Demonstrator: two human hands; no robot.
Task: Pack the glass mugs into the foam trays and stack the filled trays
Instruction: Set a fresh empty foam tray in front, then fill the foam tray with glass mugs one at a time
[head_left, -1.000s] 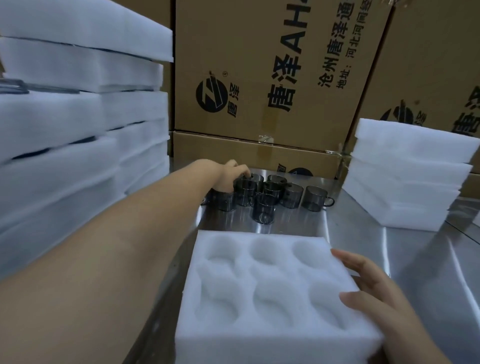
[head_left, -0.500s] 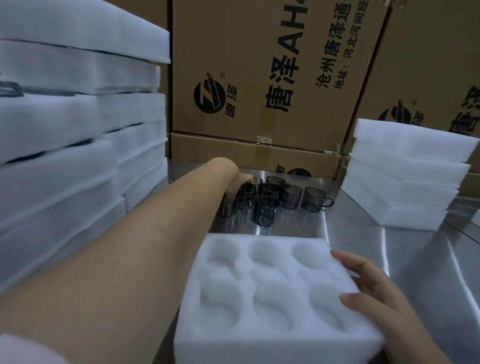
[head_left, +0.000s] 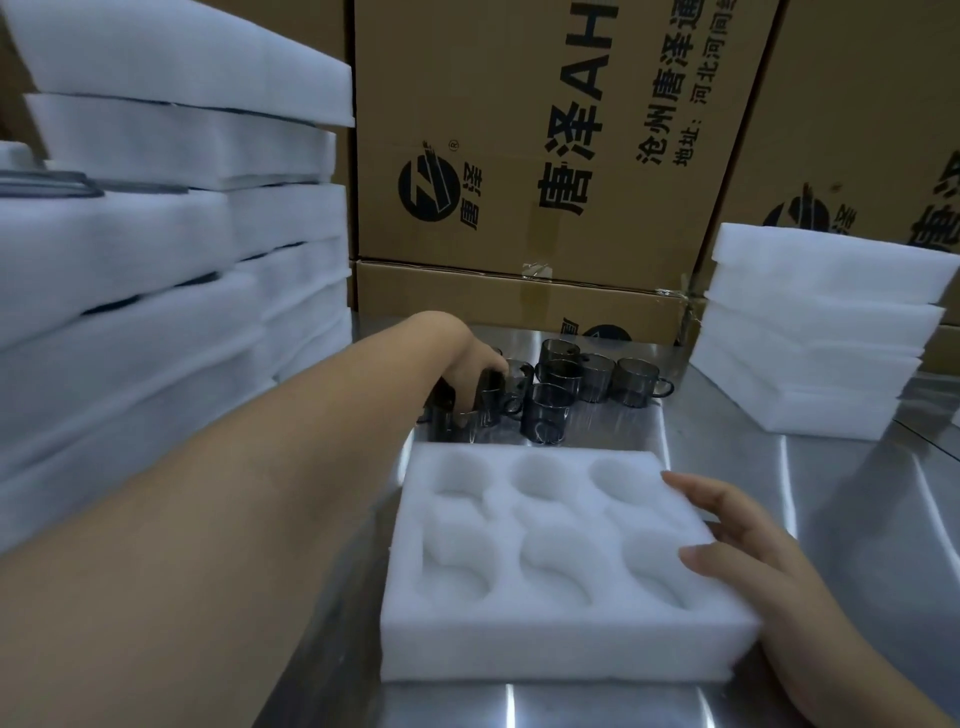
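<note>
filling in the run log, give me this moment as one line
left hand grips glass mug | right hand rests on foam tray | all six pockets empty

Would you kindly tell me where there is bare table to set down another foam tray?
Bare steel table lies right of the white six-pocket foam tray, in front of the short white foam stack. Behind the tray, dark glass mugs crowd together, the left hand gripping one. Tall foam stacks block the left.
</note>
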